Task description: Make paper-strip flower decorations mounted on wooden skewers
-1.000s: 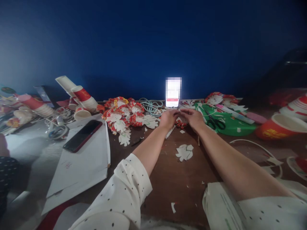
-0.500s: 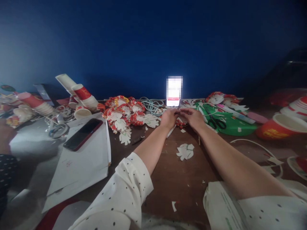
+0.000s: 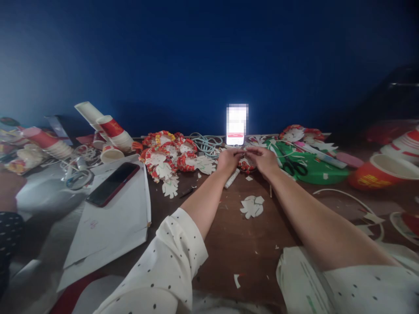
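At the far middle of the table my left hand [image 3: 230, 160] and my right hand [image 3: 263, 160] meet, fingertips pinched close together. What they pinch is too small and hidden to make out. Just beneath the fingers shows a red-and-white craft piece [image 3: 246, 166], partly covered by them. A white tube-like stick [image 3: 232, 179] lies beside my left wrist. Nearer to me rests a white paper cut-out [image 3: 252, 206] with leaf-like lobes. Beyond the hands stands a lit phone [image 3: 235, 138], propped upright.
Several red-and-white paper crafts [image 3: 160, 157] are heaped at the left, beside a pale cord [image 3: 207, 143]. Black scissors [image 3: 294, 167] lie on green sheet [image 3: 327, 175]. A dark phone [image 3: 113, 184] lies on a white box [image 3: 114, 231]. Paper cups [image 3: 381, 172] stand right; another person's arm [image 3: 11, 187] shows left.
Both hands stay in nearly the same place with slight finger movement. More of the white stick and the red-and-white craft piece shows now. The view has shifted slightly.
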`<state>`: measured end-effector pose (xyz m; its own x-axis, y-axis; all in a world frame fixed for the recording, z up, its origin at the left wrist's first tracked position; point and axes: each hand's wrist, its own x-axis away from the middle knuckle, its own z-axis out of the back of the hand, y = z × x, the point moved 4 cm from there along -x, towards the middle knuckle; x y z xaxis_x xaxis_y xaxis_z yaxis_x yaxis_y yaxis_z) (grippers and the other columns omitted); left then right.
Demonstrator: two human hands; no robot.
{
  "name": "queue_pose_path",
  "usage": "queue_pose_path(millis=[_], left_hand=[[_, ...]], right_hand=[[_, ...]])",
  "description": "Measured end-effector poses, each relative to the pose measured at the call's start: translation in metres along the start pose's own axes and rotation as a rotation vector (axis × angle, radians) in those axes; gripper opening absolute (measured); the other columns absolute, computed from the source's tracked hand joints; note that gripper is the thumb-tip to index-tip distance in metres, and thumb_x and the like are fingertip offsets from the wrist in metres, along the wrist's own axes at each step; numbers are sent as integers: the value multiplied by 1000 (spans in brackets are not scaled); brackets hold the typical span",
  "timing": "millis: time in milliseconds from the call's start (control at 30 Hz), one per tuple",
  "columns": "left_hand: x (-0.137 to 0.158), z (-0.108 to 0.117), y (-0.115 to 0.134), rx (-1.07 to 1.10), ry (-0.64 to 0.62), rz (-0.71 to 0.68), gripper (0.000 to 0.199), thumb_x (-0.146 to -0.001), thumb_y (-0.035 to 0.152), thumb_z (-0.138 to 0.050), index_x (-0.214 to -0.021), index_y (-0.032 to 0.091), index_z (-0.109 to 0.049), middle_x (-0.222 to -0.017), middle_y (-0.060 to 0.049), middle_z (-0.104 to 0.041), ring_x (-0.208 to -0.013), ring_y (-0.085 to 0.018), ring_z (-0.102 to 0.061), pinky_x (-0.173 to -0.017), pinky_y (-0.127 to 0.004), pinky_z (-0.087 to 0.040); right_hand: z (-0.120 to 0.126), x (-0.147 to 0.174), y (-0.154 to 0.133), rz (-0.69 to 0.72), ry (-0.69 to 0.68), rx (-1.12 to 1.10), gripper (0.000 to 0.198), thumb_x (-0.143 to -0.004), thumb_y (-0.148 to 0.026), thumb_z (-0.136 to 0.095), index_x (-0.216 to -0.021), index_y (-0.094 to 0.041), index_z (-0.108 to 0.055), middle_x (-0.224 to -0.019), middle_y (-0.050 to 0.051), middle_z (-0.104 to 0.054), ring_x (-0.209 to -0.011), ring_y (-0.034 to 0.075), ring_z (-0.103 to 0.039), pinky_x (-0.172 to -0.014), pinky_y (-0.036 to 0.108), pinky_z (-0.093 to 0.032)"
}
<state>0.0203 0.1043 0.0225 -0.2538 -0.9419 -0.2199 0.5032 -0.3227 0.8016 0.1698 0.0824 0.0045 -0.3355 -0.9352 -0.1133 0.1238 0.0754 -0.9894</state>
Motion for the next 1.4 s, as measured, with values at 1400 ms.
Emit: queue_pose_path(millis=[1400], left_hand=[[-4, 3, -6, 517, 218, 73, 47, -85, 34, -74, -126, 14, -63, -124, -17, -68, -112, -24, -66, -99, -36, -49]], right_hand=[[0, 2, -5, 42, 3, -202, 39, -63, -39, -85, -97, -22, -76, -98, 5, -79, -95, 24, -73, -93, 42, -57]])
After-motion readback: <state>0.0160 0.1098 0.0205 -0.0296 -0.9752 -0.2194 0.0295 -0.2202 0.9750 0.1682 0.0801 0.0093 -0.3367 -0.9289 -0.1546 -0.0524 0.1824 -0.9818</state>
